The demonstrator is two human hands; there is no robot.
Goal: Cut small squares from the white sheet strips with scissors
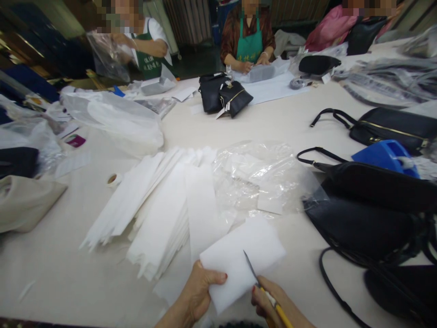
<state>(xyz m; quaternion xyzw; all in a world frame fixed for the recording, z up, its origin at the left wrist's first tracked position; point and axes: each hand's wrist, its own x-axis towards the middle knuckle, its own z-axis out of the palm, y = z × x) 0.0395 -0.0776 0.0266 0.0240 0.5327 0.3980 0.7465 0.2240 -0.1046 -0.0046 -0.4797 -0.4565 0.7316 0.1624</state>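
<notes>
Near the table's front edge, my left hand (201, 291) grips a folded white sheet (246, 264) by its left side, thumb on top. It looks like soft foam or paper; I cannot tell which. In my right hand (273, 300), closed around it, is a yellow-handled cutting tool (251, 265) with a slim, dark, pointed blade. The blade lies over the sheet's right half. Whether a second blade is beneath the sheet is hidden. Just beyond my hands lies a fanned pile of long white strips (160, 218), with a crumpled clear plastic bag (259, 177) to its right.
Black handbags (368, 214) with loose straps crowd the right side, near a blue object (385, 155). A tape roll (113, 179) and a beige bag (27, 202) are at left. Across the table, people in green aprons (252, 43) work near small black bags (221, 93).
</notes>
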